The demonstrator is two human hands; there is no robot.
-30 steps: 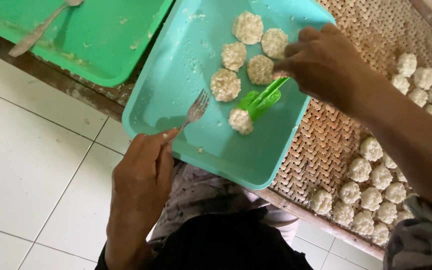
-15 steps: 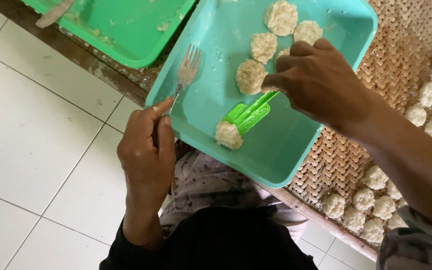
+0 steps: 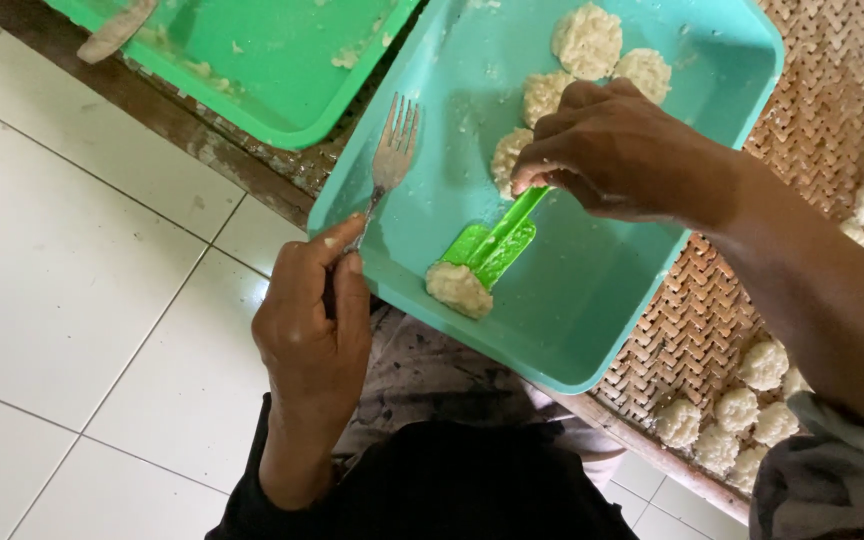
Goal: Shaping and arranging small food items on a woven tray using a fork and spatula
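Observation:
My left hand (image 3: 314,322) grips the handle of a metal fork (image 3: 392,155), whose tines point up over the left side of a teal plastic tray (image 3: 592,300). My right hand (image 3: 620,150) pinches the handle of a bright green plastic scoop (image 3: 497,240) inside the tray. A pale dough patty (image 3: 459,288) lies at the scoop's lower end near the tray's front rim. Several more round patties (image 3: 588,40) sit at the tray's far end, partly hidden by my right hand.
A green tray (image 3: 282,60) with smears stands at the upper left, a utensil handle (image 3: 112,35) resting on it. Both trays lie on a woven bamboo mat (image 3: 697,340) that carries several white patties (image 3: 742,410) at the right. White tiled floor (image 3: 72,270) lies below left.
My left hand has lifted the fork up and away from the patty to the tray's left rim. My right hand keeps hold of the green scoop; the view has shifted.

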